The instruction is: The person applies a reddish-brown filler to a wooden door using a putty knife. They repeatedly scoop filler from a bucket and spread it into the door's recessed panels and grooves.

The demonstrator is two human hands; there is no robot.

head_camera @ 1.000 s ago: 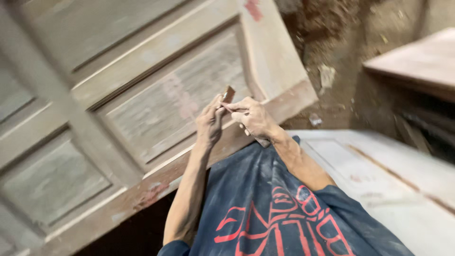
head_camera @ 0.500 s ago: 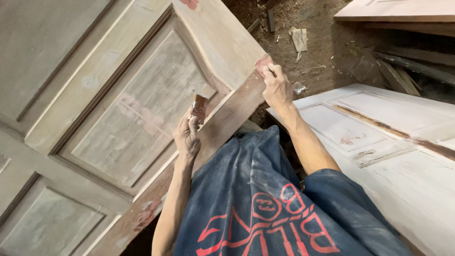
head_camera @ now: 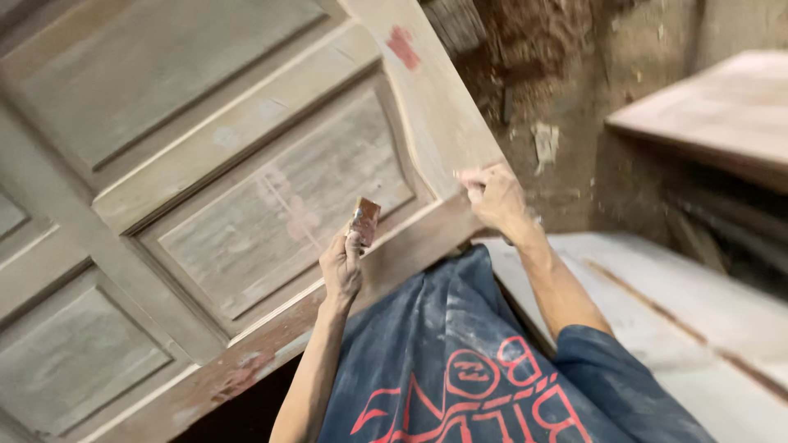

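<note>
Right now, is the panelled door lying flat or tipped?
Tipped: the panelled door slants, its corner gripped by the right hand; the left hand holds a small block.

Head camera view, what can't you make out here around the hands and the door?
- Door: its left and top run off the frame.
- Small reddish-brown piece in the left hand: too blurred to identify.
- Right hand: fingers curl over the door's corner; anything gripped is hidden.
</note>
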